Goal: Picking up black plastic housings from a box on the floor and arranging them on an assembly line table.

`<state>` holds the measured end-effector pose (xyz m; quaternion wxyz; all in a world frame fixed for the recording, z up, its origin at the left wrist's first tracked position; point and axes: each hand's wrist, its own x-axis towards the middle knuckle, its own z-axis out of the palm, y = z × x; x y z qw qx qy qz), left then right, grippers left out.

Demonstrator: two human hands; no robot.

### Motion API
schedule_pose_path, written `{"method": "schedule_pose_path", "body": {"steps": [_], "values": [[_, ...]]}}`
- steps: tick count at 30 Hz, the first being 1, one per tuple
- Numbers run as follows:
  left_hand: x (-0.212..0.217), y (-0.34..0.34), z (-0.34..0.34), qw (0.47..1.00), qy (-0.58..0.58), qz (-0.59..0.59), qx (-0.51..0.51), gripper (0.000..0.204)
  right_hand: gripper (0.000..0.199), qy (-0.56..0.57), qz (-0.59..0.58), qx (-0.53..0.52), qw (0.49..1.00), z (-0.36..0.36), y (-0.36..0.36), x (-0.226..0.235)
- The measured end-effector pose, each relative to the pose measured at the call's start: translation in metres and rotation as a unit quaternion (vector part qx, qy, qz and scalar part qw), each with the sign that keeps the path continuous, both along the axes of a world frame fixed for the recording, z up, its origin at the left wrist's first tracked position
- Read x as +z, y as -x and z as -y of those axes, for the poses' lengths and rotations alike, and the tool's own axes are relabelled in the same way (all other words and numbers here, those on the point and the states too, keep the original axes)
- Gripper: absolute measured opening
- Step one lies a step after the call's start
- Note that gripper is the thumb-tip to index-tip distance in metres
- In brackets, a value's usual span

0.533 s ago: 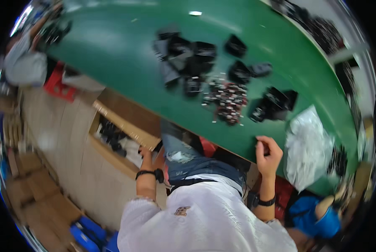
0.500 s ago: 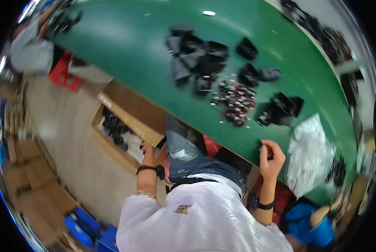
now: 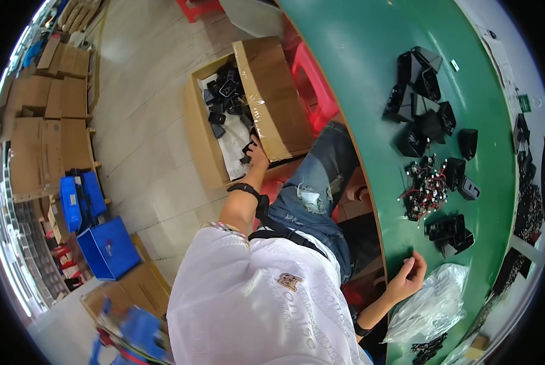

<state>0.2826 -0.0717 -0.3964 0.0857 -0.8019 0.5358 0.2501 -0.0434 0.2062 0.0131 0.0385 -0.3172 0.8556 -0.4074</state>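
Note:
My left hand [image 3: 258, 157] reaches down into an open cardboard box [image 3: 194, 131] on the floor, its fingers closed on a small black plastic part [image 3: 246, 152]. Several more black plastic housings [image 3: 223, 85] lie in that box, above a whitish liner. At the near edge of the green table [image 3: 379, 182], my right hand [image 3: 408, 278] rests with loosely bent fingers, open, and nothing shows in it. A clear plastic bag [image 3: 433, 304] lies right beside it. Farther along stand black housings [image 3: 449, 232] and a heap of small wired connectors [image 3: 426, 190] with red and black leads.
More black housings [image 3: 415, 115] are piled on the far part of the table. A red stool [image 3: 315, 88] stands between box and table. Blue bins [image 3: 109, 248] and stacked cartons [image 3: 41, 152] line the left side. Dark parts [image 3: 429, 348] lie beyond the bag.
The view has swung left, bringing the box nearer the middle and the table to the right. My left hand stays at the box, a black part now visible at its fingers. My right hand stays by the table edge.

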Motion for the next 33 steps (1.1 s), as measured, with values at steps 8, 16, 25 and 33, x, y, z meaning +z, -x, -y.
{"method": "schedule_pose_path", "body": {"steps": [8, 16, 25, 33], "values": [[0.034, 0.032, 0.012, 0.987, -0.016, 0.032, 0.160, 0.049, 0.016, -0.016, 0.011, -0.009, 1.000, -0.008, -0.001, -0.003], [0.044, 0.023, 0.003, 0.996, 0.062, 0.030, 0.052, 0.041, 0.017, -0.013, 0.012, -0.005, 1.000, -0.009, 0.000, -0.003], [0.058, 0.017, 0.015, 0.999, 0.030, -0.001, -0.028, 0.037, 0.016, -0.014, -0.018, -0.002, 1.000, -0.013, 0.003, -0.004], [0.077, 0.000, 0.022, 0.994, 0.009, 0.010, -0.108, 0.047, 0.016, -0.023, -0.015, -0.012, 1.000, -0.010, 0.000, -0.003]]}}
